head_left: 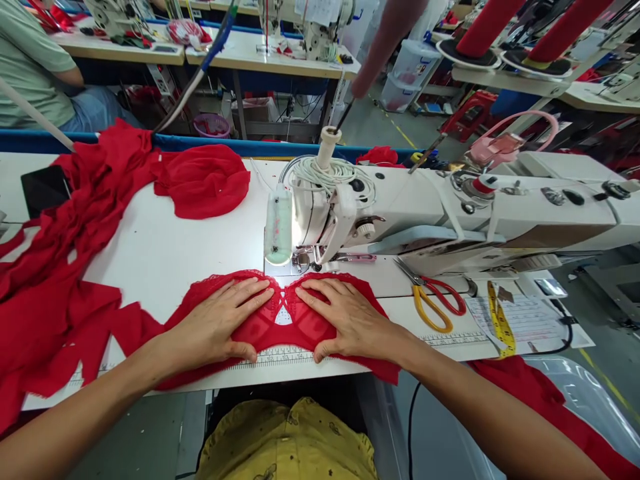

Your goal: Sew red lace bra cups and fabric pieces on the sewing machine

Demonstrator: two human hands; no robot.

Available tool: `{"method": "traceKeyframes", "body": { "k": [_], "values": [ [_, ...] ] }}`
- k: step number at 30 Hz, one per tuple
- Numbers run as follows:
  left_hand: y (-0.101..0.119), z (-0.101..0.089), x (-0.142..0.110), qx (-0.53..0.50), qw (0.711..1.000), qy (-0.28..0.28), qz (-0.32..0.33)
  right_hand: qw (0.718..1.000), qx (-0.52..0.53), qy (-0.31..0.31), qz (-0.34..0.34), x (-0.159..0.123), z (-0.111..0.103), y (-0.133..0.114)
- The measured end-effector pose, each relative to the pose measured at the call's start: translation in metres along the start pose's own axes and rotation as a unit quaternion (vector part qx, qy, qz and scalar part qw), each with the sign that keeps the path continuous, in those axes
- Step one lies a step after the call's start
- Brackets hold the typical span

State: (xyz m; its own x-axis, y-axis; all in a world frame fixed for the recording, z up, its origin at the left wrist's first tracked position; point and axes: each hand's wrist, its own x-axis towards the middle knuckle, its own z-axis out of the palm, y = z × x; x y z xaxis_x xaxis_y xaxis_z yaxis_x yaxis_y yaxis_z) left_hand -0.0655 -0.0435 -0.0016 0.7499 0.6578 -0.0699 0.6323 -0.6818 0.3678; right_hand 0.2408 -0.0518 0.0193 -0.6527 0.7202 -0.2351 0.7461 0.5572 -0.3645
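Left hand [220, 327] flat, fingers spread, grip released, palm pressing left half of red lace-trimmed sheer fabric piece [280, 320]. Right hand [347, 320] likewise flat, grip released, on right half. Fabric piece lies at front edge of white tabletop [190, 253], just before presser foot of white industrial sewing machine [450, 213]. Printed ruler strip [280, 358] runs under fabric edge. Yellow-and-red-handled scissors [433, 303] right of hand, yellow measuring tape [500, 320] beyond. Heap of red fabric [65, 267] at left.
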Motion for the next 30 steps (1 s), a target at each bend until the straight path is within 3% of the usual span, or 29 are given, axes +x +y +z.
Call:
{"method": "traceKeyframes", "body": {
  "k": [7, 22, 26, 28, 29, 30],
  "values": [
    [0.001, 0.000, 0.000, 0.000, 1.000, -0.016, -0.002, 1.000, -0.005, 0.021, -0.017, 0.000, 0.004, 0.001],
    [-0.001, -0.001, 0.000, -0.026, 0.999, -0.032, -0.019, 1.000, 0.017, -0.014, 0.008, 0.001, -0.001, -0.002],
    [0.023, -0.009, -0.001, -0.096, 0.995, 0.006, -0.018, 1.000, 0.020, -0.012, 0.008, 0.001, -0.004, -0.005],
    [0.051, -0.018, -0.007, -0.253, 0.967, 0.029, -0.008, 1.000, 0.017, -0.010, 0.005, 0.001, -0.005, -0.006],
    [0.068, -0.023, -0.012, -0.384, 0.923, 0.003, 0.009, 1.000, 0.015, -0.008, 0.001, 0.001, -0.005, -0.006],
    [0.086, -0.028, -0.018, -0.529, 0.846, -0.057, 0.029, 1.000, 0.013, -0.005, -0.002, 0.001, -0.005, -0.006]
  ]
}}
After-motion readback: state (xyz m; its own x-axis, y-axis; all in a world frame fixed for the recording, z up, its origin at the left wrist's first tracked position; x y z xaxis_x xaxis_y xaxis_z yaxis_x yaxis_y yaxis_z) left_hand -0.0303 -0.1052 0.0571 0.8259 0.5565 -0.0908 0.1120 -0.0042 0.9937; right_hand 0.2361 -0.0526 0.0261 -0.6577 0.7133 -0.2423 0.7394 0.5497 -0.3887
